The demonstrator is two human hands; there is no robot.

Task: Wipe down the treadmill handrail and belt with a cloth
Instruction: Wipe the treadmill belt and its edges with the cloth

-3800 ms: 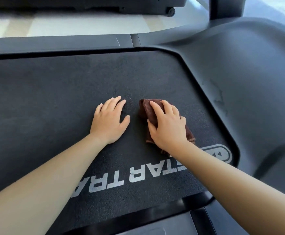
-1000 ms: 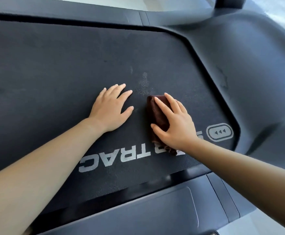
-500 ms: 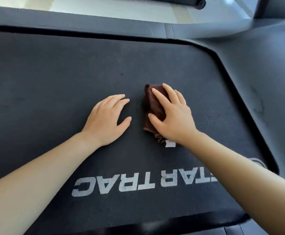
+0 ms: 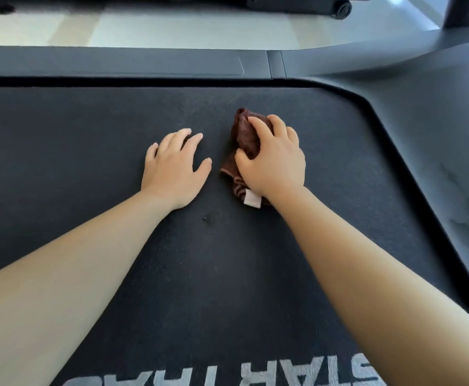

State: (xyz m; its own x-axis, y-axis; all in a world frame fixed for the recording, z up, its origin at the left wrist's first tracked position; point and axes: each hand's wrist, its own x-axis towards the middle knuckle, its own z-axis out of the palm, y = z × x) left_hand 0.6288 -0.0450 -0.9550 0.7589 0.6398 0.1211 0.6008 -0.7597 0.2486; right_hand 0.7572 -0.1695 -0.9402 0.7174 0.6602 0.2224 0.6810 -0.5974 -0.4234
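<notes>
The black treadmill belt [image 4: 88,168] fills most of the view, with white lettering at its near edge. A bunched brown cloth [image 4: 244,135] with a small white tag lies on the belt near the middle. My right hand [image 4: 275,160] covers the cloth, fingers and thumb curled into it and pressing it to the belt. My left hand [image 4: 173,168] rests flat on the belt just left of the cloth, fingers spread and holding nothing. No handrail is in view.
A grey side rail [image 4: 116,64] runs along the belt's far edge. A dark grey motor cover [image 4: 434,151] with scuff marks curves round the right side. Pale floor [image 4: 172,26] and another machine's wheeled base [image 4: 342,8] lie beyond.
Both hands and the cloth have slid farther across the belt, away from the lettering. My right hand's fingers have curled tighter, bunching the cloth.
</notes>
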